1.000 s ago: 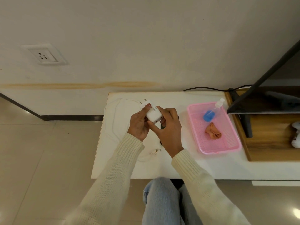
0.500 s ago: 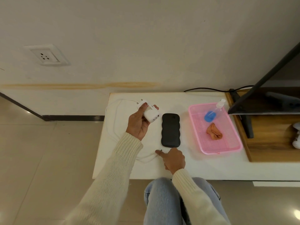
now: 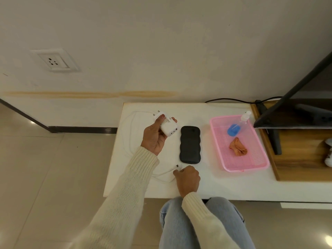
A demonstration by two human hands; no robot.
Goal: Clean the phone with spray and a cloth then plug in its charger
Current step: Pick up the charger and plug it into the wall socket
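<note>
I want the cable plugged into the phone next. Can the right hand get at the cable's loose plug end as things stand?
Probably yes. The right hand rests on the white table with its fingers at the cable end, just below the phone. Nothing lies between them. The left hand holds the charger adapter clear.

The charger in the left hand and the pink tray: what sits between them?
The black phone, flat on the white table, in the head view.

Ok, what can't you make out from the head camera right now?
- Phone: screen or back, too dark to tell.
- Cable plug: tiny; the right hand covers the grip.
- Charger print: too small; the left hand wraps it.
- Spray bottle level: unclear.
- White object: cut off by the right edge.
</note>
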